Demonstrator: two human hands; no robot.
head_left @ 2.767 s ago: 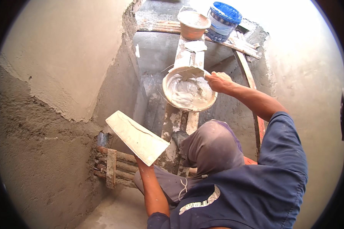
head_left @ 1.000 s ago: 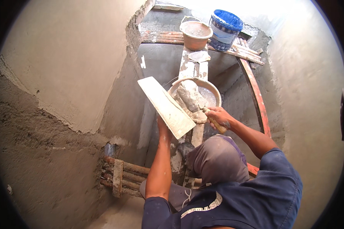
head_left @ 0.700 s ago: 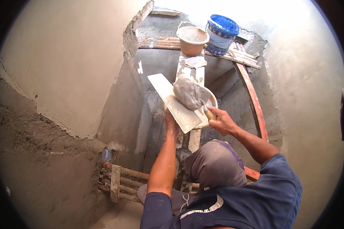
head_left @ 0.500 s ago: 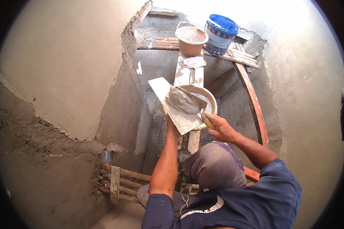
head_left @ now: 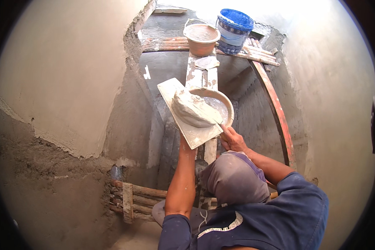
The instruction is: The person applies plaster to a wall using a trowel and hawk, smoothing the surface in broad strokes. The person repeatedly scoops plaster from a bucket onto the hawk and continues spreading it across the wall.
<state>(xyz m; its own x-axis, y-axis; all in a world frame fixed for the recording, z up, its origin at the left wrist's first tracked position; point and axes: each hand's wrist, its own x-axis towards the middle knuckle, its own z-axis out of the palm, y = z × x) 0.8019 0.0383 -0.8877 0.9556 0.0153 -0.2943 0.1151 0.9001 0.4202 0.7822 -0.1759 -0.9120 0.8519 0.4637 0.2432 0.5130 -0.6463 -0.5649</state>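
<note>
A pale rectangular plasterer's hawk (head_left: 194, 139) is held up and tilted in front of me. My left hand (head_left: 184, 141) grips it from below, its fingers hidden by the board. A thick heap of wet grey mortar (head_left: 193, 109) lies across the hawk. My right hand (head_left: 235, 141) is closed round a trowel (head_left: 222, 123) at the hawk's near right corner; mortar hides most of its blade. Just beyond and partly under the hawk stands a round basin (head_left: 229, 101) with a wet, greyish mix inside.
A paint-spotted plank (head_left: 194, 76) runs away from me, bearing a crumpled pale scrap (head_left: 207, 63). At its far end stand a terracotta-coloured bucket (head_left: 202, 48) and a blue bucket (head_left: 236, 31). Poles (head_left: 146, 191) cross at left; a red beam (head_left: 272, 98) rises at right. Plastered walls close both sides.
The trowel, earlier plainly visible over the mortar, is now mostly covered by it. My right hand has come slightly lower and left. The mortar heap is longer and spread along the hawk.
</note>
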